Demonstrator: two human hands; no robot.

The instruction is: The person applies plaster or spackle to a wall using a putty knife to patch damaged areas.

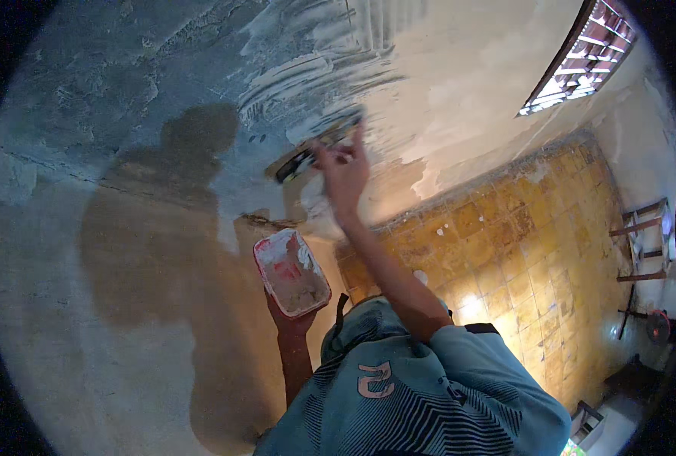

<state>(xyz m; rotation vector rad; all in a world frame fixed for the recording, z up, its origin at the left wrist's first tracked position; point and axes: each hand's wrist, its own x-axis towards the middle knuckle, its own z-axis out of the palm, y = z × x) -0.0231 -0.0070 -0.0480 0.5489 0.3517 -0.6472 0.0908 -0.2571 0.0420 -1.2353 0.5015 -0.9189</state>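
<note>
My left hand is closed round the base of a small rectangular tub with a pinkish-red rim, held out from the wall. White paste clings to its inner walls, with some red showing at its bottom. Raised higher, my right hand grips a wide, dark-edged putty knife, whose blade lies along the wall. Motion blurs the fingers and the tool. Fresh white streaks of filler curve across the wall around and above the blade.
A barred window lets in light at the upper right. Yellow floor tiles meet the wall below. A wooden chair-like frame and a reddish fan stand at the far right. My shadow falls on the wall at left.
</note>
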